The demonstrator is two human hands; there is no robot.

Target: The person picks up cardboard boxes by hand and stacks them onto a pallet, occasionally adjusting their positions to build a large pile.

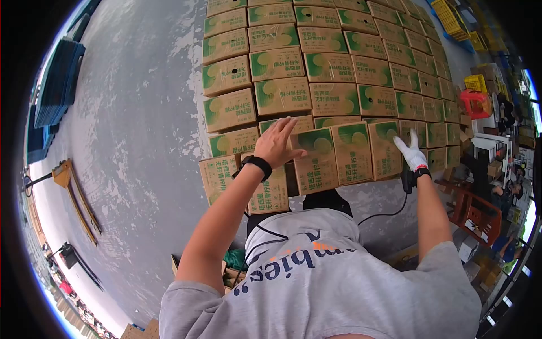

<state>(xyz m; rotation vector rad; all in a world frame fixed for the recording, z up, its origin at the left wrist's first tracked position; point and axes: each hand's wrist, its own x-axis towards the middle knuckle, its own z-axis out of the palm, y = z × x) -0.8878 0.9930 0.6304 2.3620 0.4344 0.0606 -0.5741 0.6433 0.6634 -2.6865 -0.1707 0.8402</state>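
A row of brown cardboard cartons with green print lies right in front of my body. My left hand [275,142], bare with a black band at the wrist, reaches over a carton [315,158] near its left edge, thumb and fingers apart. Below that wrist is another carton [270,189], partly covered by my forearm. My right hand [411,152] wears a white glove, its fingers spread at the right side of a carton [387,150]. A black device [407,179] with a cable hangs by the right wrist. Between my hands stands one more carton [354,153].
Many like cartons [279,64] stretch away in rows ahead. On the grey floor [138,130] to the left are a yellow pallet jack [70,186] and stacked blue pallets [59,85]. A red container [476,104], yellow crates [450,20] and a brown chair [475,212] are at right.
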